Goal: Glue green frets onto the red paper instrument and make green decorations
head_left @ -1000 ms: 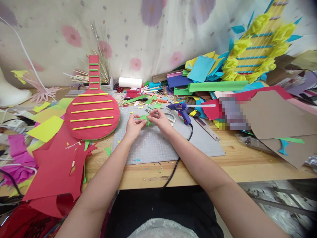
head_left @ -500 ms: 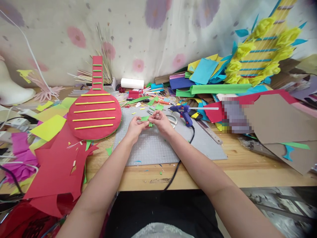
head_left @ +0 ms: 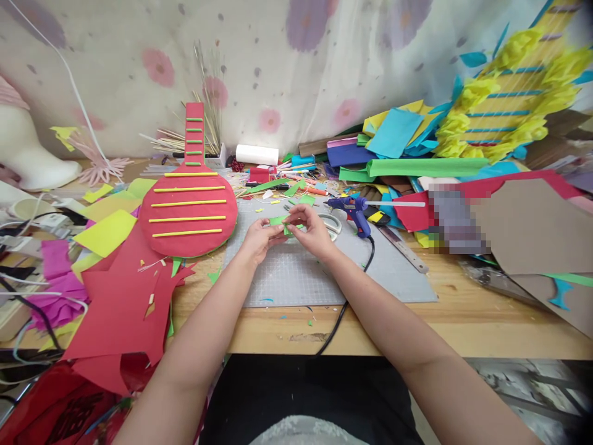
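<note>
Between my two hands is a small piece of green paper [head_left: 278, 220], partly covered by fingers. My left hand [head_left: 262, 240] pinches its left side with thumb and fingers. From the right, my right hand [head_left: 311, 230] closes its fingertips on the same paper. Both hands are just above the grey cutting mat [head_left: 296, 284]. Behind my right hand lie scissors with pale handles [head_left: 334, 226]. A blue hot glue gun [head_left: 353, 213] with a white glue stick rests to their right, its black cord running under my right forearm.
A red paper guitar shape [head_left: 189, 213] with yellow and green strips stands left of the mat, above red paper scraps [head_left: 120, 296]. A metal ruler [head_left: 404, 250] lies on the right. Behind are a green paper roll [head_left: 428, 167] and a yellow guitar with paper flowers [head_left: 504, 114].
The whole scene has shifted slightly right in view as the head turned. My hands stay together on the green paper, with the right fingers slightly rearranged over it.
</note>
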`<state>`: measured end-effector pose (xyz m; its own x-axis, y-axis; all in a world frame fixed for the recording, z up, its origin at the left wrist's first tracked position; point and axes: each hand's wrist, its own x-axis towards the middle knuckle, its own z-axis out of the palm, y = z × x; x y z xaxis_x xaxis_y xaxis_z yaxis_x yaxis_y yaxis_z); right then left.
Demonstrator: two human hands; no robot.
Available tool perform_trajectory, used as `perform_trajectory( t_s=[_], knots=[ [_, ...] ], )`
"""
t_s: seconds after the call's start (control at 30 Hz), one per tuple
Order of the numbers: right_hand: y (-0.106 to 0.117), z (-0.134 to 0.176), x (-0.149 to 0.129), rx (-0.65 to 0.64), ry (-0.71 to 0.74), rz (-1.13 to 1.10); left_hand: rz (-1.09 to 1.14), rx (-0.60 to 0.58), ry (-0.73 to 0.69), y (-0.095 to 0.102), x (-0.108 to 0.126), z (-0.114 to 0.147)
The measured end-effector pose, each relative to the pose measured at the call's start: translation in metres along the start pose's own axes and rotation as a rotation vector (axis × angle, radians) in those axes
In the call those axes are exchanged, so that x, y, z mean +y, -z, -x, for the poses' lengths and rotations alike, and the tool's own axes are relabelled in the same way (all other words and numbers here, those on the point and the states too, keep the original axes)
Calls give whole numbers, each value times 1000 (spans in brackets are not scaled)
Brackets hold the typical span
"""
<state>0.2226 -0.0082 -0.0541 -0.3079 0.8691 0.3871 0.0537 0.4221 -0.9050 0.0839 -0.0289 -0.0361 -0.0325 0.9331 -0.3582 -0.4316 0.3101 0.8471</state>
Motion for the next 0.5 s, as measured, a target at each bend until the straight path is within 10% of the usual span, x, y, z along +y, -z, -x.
perform_trajectory(
  t_s=[0.5],
  knots=[
    [-5,4,2,30,59,181,-122,49,9,2,4,1]
  ],
)
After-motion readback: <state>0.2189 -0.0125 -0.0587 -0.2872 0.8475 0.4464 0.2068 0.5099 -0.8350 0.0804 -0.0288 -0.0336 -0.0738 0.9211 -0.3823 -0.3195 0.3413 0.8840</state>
